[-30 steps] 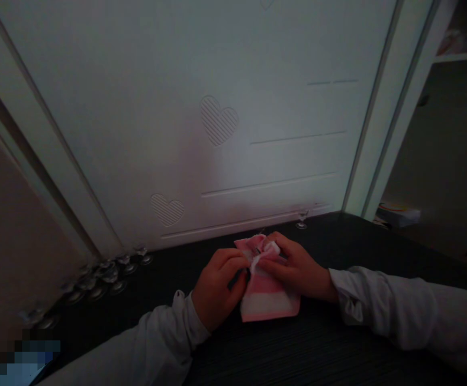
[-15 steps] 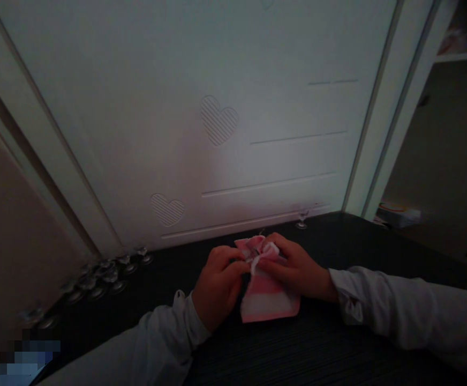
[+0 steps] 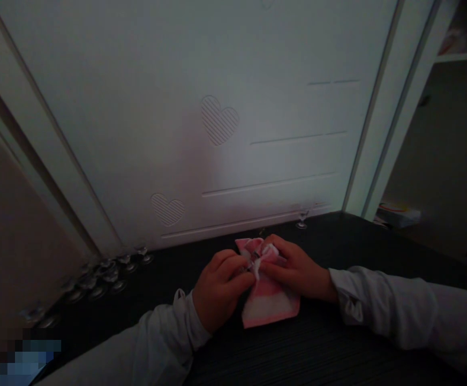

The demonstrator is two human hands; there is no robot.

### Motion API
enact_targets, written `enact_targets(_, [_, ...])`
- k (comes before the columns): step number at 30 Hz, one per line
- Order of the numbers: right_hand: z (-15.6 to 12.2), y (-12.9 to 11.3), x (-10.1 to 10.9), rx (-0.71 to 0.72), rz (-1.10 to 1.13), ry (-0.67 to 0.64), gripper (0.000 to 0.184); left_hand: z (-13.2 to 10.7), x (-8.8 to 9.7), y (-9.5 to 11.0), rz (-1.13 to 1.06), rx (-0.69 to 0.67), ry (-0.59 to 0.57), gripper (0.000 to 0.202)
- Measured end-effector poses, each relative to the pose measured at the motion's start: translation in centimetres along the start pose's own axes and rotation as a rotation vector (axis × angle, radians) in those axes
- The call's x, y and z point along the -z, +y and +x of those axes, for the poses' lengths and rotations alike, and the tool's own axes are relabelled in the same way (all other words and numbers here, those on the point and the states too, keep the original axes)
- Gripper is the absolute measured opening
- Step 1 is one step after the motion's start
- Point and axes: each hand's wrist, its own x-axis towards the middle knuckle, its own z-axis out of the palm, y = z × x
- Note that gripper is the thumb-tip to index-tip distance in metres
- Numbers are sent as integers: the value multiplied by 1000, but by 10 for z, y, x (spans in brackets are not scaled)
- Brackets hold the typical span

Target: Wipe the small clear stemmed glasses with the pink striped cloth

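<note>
A pink and white cloth [image 3: 271, 308] hangs bunched up between my hands, its lower end spread over the dark tabletop. My right hand [image 3: 292, 265] is closed on it, thumb and fingers pinching the folds. My left hand [image 3: 221, 284] is closed at the cloth's left side, around a small clear glass [image 3: 245, 266] that shows only in part between the fingers and the folds. Most of that glass is hidden. Behind the hands, a small stemmed glass [image 3: 302, 219] stands upright near the white panel.
Several small stemmed glasses [image 3: 97, 281] stand grouped at the left back of the dark table [image 3: 298, 354]. A white panel with carved hearts [image 3: 219, 120] rises behind. A blurred-out bluish object [image 3: 27, 362] is at bottom left; papers [image 3: 400, 216] lie at right.
My left hand's fingers have shifted slightly right, closer to the cloth's folds. The cloth's lower edge has swung down a little. My right hand stays nearly in place.
</note>
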Motion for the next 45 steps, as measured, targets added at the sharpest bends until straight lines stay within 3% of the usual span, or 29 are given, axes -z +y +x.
enact_targets(4, [0, 2, 0, 14, 4, -7, 11, 0, -2, -1, 41, -92, 56, 21])
enact_targets(21, [0, 3, -1, 39, 11, -30, 10, 1, 2, -4, 191, -351, 5, 11])
enact_targets(24, [0, 2, -1, 31, 14, -25, 10, 0, 1, -5, 192, -309, -15, 13])
enact_targets(31, [0, 3, -2, -44, -46, 28, 12, -1, -4, -8, 117, -73, -13, 24])
enact_targets(45, [1, 6, -4, -42, -60, 69, 11, -4, -7, -12, -124, 73, -22, 19])
